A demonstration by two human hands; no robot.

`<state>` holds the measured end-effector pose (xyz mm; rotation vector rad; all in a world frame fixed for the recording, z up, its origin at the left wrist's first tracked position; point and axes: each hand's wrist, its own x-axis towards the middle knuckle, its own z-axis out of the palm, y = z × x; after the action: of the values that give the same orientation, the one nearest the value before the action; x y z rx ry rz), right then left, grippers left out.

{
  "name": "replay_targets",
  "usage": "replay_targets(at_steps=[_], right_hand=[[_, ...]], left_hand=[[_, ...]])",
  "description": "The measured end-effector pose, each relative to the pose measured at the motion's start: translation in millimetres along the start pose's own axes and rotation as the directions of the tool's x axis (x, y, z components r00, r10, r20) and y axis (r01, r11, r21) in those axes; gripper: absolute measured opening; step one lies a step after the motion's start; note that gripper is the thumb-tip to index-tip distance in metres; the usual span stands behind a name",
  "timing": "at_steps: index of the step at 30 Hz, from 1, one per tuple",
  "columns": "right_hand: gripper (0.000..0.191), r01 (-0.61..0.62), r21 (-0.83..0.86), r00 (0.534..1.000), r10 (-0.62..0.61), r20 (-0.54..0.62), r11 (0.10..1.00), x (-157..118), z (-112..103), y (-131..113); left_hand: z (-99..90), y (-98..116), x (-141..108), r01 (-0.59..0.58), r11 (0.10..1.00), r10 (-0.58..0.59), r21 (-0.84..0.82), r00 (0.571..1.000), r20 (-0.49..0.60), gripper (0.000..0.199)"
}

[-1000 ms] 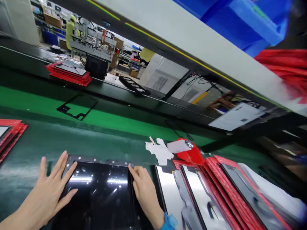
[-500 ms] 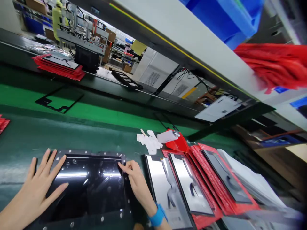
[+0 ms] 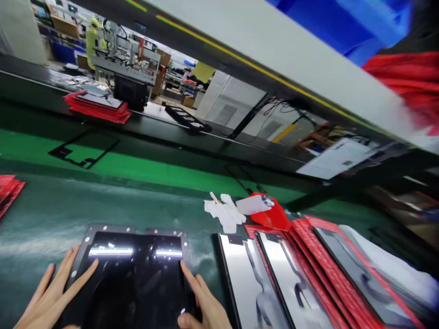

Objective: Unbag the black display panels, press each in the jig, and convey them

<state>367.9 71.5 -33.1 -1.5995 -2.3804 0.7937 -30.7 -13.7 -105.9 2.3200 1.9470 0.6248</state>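
Observation:
A glossy black display panel (image 3: 151, 283) lies flat in a dark grey frame with pale round spots (image 3: 118, 229) at the bottom of the view. My left hand (image 3: 56, 292) rests along the left edge of the frame, fingers spread and holding nothing. At the right edge, my right hand (image 3: 207, 304) has its index fingertip against the panel, with the thumb apart lower down. Its other fingers are partly hidden beside the edge. Right of my right hand lie silver-backed display panels (image 3: 242, 269), one of them on red bubble-wrap sleeves (image 3: 320, 269).
Crumpled white paper (image 3: 224, 212) and a white bottle with a metallic top (image 3: 254, 204) lie beyond the panels. Red sleeves (image 3: 10, 192) sit at the far left. A shelf (image 3: 240, 41) with blue bins (image 3: 343, 27) overhangs the bench. A person in yellow (image 3: 92, 43) stands far back.
My right hand has gone from a pinch near the panel's upper right corner to straighter fingers lower on the right edge. My left hand has slid down the left edge. The view has shifted.

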Motion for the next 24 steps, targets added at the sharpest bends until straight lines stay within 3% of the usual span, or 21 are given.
replay_targets(at_steps=[4,8,12,14,16,19,21,22,24], right_hand=[[0.062,0.139,-0.201,0.987,-0.152,-0.054,0.970,10,-8,-6],[0.054,0.344,-0.403,0.913,-0.403,-0.068,0.848,68,-18,-52],[0.048,0.574,-0.261,0.806,-0.591,0.017,0.776,115,-11,-92],[0.048,0.563,-0.140,0.824,-0.566,0.020,0.814,125,-9,-98],[0.051,0.484,0.045,0.873,-0.486,0.033,0.874,133,-14,-97],[0.057,0.319,0.387,0.900,-0.404,0.161,0.865,151,-34,-102],[0.053,0.257,0.534,0.879,-0.424,0.217,0.806,168,-55,-112],[0.049,0.267,0.559,0.881,-0.434,0.188,0.785,177,-67,-118],[0.037,0.380,0.493,0.903,-0.430,-0.015,0.782,190,-91,-130]], left_hand=[[-17.1,23,1,-0.016,0.989,0.013,0.149,1.000,0.026,0.070],[-27.7,34,4,-0.014,0.958,0.030,0.287,0.998,-0.052,0.083],[-30.1,37,8,0.007,0.943,0.042,0.333,0.989,-0.140,0.092],[-25.3,36,8,0.016,0.943,0.043,0.334,0.985,-0.170,0.091],[-15.0,35,6,0.011,0.951,0.056,0.310,0.977,-0.206,0.087],[1.7,36,6,0.027,0.997,-0.001,0.074,0.945,-0.328,0.066],[2.4,40,20,0.101,0.952,-0.202,-0.289,0.917,-0.344,0.053],[-2.3,42,35,0.151,0.854,-0.324,-0.498,0.903,-0.282,0.047],[-20.2,41,81,0.220,0.561,-0.477,-0.798,0.874,-0.095,0.038]])
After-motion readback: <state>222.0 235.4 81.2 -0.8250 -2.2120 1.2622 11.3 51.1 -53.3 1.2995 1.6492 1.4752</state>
